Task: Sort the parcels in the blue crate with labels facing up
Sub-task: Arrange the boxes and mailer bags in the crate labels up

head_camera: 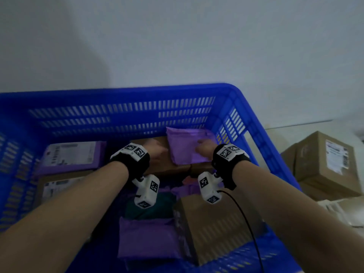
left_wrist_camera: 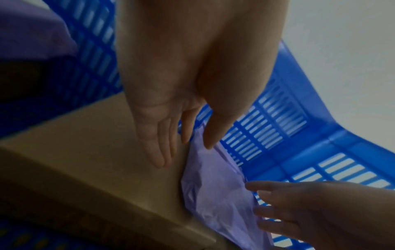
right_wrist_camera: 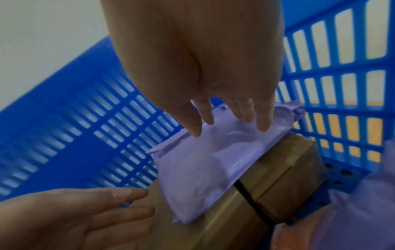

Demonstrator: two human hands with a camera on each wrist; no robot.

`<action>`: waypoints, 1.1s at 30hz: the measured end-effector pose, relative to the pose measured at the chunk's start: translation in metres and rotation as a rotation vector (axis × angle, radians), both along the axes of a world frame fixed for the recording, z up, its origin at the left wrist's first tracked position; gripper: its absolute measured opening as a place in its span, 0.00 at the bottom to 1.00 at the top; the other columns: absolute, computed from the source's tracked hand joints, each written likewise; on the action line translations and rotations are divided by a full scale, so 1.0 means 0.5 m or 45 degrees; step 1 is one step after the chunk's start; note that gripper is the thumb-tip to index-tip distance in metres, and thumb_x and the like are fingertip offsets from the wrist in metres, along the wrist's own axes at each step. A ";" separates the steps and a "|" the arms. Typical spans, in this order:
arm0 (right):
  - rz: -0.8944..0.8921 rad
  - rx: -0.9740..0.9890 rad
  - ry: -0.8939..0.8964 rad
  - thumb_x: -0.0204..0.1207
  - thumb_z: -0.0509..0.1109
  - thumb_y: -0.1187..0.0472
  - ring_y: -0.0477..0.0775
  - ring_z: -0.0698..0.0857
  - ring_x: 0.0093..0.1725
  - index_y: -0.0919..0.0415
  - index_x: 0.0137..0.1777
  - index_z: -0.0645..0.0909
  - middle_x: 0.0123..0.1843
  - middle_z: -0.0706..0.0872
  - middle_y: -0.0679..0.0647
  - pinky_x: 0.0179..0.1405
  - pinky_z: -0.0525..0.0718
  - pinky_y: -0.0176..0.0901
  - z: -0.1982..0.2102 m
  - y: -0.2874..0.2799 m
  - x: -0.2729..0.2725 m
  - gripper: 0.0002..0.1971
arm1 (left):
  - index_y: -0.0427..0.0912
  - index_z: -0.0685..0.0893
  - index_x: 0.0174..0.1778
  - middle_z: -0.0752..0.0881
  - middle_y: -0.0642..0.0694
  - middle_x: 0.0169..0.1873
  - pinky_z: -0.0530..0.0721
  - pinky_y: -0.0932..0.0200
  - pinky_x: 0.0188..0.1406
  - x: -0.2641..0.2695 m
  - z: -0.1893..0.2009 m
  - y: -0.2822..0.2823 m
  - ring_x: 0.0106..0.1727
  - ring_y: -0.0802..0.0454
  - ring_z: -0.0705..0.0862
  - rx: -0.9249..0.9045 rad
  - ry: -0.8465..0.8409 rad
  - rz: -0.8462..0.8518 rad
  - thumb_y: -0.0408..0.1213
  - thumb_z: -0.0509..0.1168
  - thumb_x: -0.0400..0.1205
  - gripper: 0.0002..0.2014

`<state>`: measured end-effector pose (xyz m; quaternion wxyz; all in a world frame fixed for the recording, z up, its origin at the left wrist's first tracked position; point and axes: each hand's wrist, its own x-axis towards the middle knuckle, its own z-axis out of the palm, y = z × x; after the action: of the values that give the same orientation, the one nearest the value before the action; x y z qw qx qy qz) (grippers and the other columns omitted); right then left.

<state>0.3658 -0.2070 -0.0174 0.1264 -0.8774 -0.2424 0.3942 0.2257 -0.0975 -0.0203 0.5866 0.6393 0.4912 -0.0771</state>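
Purple parcel (head_camera: 185, 147) lies between open hands, under right hand (head_camera: 204, 149).

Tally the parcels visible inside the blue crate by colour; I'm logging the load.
Purple bags: 4
Brown boxes: 4
Dark green bag: 1
Total: 9 clearly visible; others may be hidden.

Blue crate (head_camera: 242, 107): slotted plastic walls, open top, parcels inside.
Purple mailer, far right corner (head_camera: 187, 146): soft, wrinkled, plain side up, lying across two brown boxes (right_wrist_camera: 284, 167), against the far wall.
Purple parcel, far left (head_camera: 72, 156): flat, white label facing up.
Brown box, left (head_camera: 59, 186): white label up.
Purple mailer, near side (head_camera: 147, 239): plain side up.
Brown box, near right (head_camera: 216, 225): tilted, label not visible.
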 end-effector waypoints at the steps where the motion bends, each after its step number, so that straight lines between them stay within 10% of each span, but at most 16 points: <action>1: 0.023 -0.027 0.000 0.84 0.55 0.66 0.52 0.77 0.63 0.69 0.77 0.67 0.72 0.76 0.64 0.47 0.77 0.29 -0.008 -0.003 0.006 0.21 | 0.38 0.77 0.33 0.79 0.40 0.31 0.77 0.58 0.31 0.015 -0.017 -0.002 0.30 0.50 0.77 -0.018 0.011 0.013 0.31 0.66 0.81 0.10; 6: -0.057 -0.001 0.039 0.86 0.53 0.64 0.58 0.74 0.74 0.66 0.78 0.66 0.77 0.73 0.62 0.63 0.69 0.36 -0.035 -0.017 0.035 0.21 | 0.33 0.81 0.43 0.84 0.33 0.51 0.83 0.41 0.61 0.072 -0.085 0.006 0.50 0.40 0.84 -0.126 -0.015 0.152 0.32 0.69 0.78 0.05; 11: 0.055 -0.040 0.020 0.82 0.61 0.62 0.59 0.72 0.75 0.68 0.75 0.71 0.77 0.73 0.62 0.70 0.70 0.42 -0.023 -0.019 0.036 0.22 | 0.34 0.80 0.56 0.82 0.36 0.51 0.85 0.49 0.44 0.086 -0.071 -0.019 0.49 0.41 0.83 -0.129 -0.038 0.196 0.30 0.70 0.78 0.12; 15: 0.026 0.063 0.119 0.84 0.58 0.60 0.54 0.81 0.54 0.69 0.68 0.76 0.65 0.80 0.65 0.51 0.77 0.44 -0.006 -0.019 0.035 0.18 | 0.38 0.78 0.37 0.80 0.37 0.40 0.82 0.54 0.34 0.072 -0.058 -0.029 0.36 0.44 0.80 -0.126 -0.027 0.193 0.25 0.68 0.77 0.07; 18: -0.151 0.208 0.172 0.81 0.62 0.62 0.41 0.76 0.25 0.54 0.37 0.72 0.35 0.74 0.52 0.23 0.76 0.33 0.008 -0.019 0.035 0.10 | 0.37 0.81 0.45 0.81 0.37 0.40 0.85 0.53 0.33 0.042 -0.026 -0.025 0.39 0.42 0.82 -0.117 -0.082 0.171 0.22 0.66 0.77 0.06; 20: -0.205 0.257 0.176 0.79 0.60 0.67 0.45 0.76 0.16 0.54 0.34 0.65 0.30 0.71 0.54 0.08 0.69 0.31 0.021 -0.016 0.040 0.13 | 0.34 0.81 0.57 0.83 0.35 0.47 0.87 0.53 0.35 0.011 -0.005 -0.013 0.46 0.40 0.83 -0.115 -0.124 0.193 0.21 0.65 0.77 0.13; 25: -0.241 0.385 0.299 0.78 0.62 0.68 0.52 0.77 0.19 0.60 0.35 0.68 0.30 0.75 0.59 0.22 0.75 0.36 0.103 -0.020 0.016 0.11 | 0.38 0.79 0.54 0.82 0.42 0.42 0.84 0.66 0.20 -0.081 0.069 0.007 0.38 0.50 0.80 -0.057 -0.196 0.318 0.23 0.66 0.79 0.11; 33: -0.233 0.568 0.569 0.83 0.61 0.55 0.51 0.78 0.23 0.56 0.39 0.71 0.30 0.84 0.57 0.35 0.75 0.42 0.209 0.014 -0.046 0.11 | 0.42 0.81 0.56 0.85 0.45 0.50 0.82 0.56 0.49 -0.206 0.197 0.059 0.48 0.50 0.82 0.126 -0.455 0.349 0.28 0.67 0.79 0.11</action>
<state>0.3429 -0.2002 0.0873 0.4005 -0.7380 -0.2093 0.5012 0.1225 -0.0680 0.0783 0.6372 0.5982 0.4647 0.1420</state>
